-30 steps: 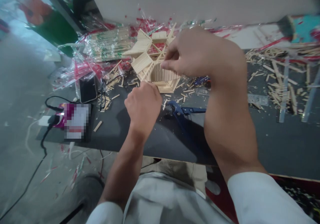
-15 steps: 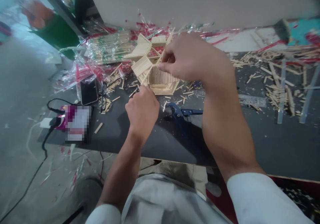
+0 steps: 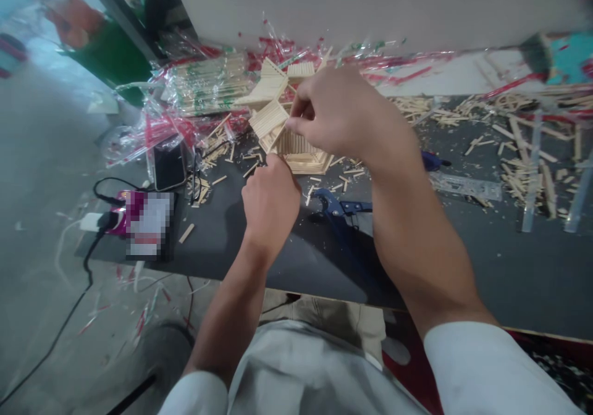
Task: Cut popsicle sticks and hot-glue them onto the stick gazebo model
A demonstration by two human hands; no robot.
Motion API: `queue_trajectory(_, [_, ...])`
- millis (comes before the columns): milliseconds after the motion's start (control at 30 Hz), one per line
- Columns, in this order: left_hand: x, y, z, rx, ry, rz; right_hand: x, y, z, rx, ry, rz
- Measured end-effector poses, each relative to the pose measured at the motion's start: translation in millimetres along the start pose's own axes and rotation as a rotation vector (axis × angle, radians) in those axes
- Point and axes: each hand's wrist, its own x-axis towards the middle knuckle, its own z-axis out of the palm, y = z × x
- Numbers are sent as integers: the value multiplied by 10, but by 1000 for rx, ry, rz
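Note:
A small model built from wooden sticks (image 3: 269, 120), with slatted panels spreading outward, rests on the dark table. My left hand (image 3: 272, 196) is closed at its front left corner, the fingertips gripping the frame there. Over the model, my right hand (image 3: 340, 112) has thumb and forefinger pinched at the upper edge of the frame beside the left slatted panel. Whether a separate stick is between those fingers I cannot make out. The right hand covers much of the model's right side. Blue-handled cutters (image 3: 334, 208) lie just in front of the model, partly behind my right forearm.
Bundled sticks in clear plastic (image 3: 208, 84) lie at the back left, near a phone (image 3: 169, 167). Stick offcuts (image 3: 523, 171) and clear plastic strips (image 3: 532, 183) are scattered on the right. A purple power adapter (image 3: 121, 214) with cables sits at the table's left end.
My right hand's fingertips have shifted left across the model, from the middle slatted wall to beside the left panel. My left hand stays at the front left corner. The view has shifted slightly.

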Motion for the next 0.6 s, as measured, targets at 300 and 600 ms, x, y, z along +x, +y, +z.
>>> queue_trajectory(300, [27, 68, -47, 222, -21, -3, 131, -78, 212, 59, 70, -128])
queue_trajectory(600, [72, 55, 13, 200, 83, -46, 163, 18, 307, 61, 75, -161])
